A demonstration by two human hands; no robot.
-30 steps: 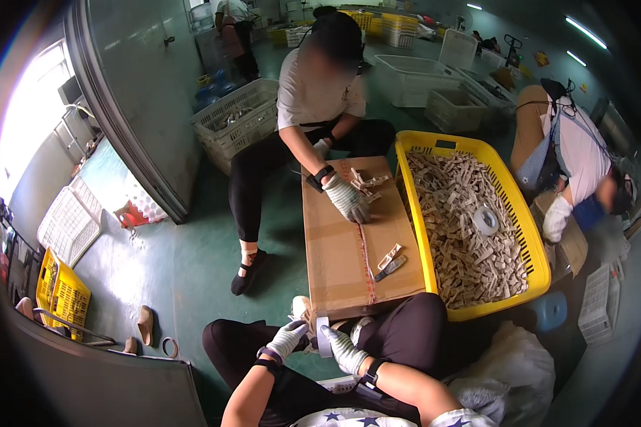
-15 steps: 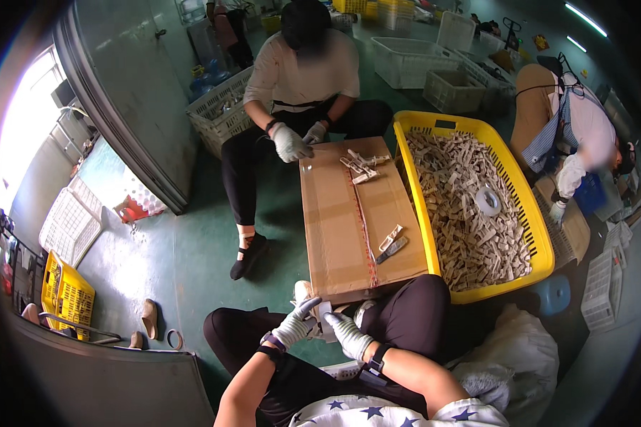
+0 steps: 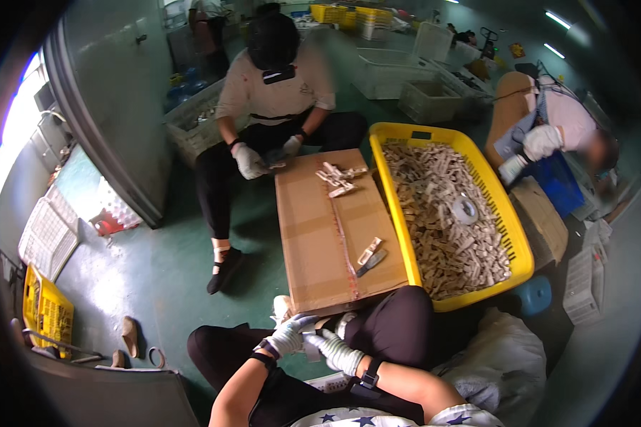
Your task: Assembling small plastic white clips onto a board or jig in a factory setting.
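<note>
Both my hands, in pale knitted gloves, meet over my lap by the near edge of a cardboard box. The fingers of my left hand and my right hand are closed around a small, flat, pale grey piece; its kind is hard to make out. A slim beige piece and a dark grey one lie side by side on the box's near half. Several loose beige pieces form a small pile at its far end.
A yellow basket full of small beige pieces, with a whitish ring on top, stands right of the box. A co-worker sits opposite, gloved hands at the box's far edge. Another person bends at the right. A white sack lies beside my right leg.
My view has shifted, so the scene sits further left and lower. My hands have drawn closer around the pale piece. The co-worker opposite now handles something dark; the person at right has moved their gloved hands.
</note>
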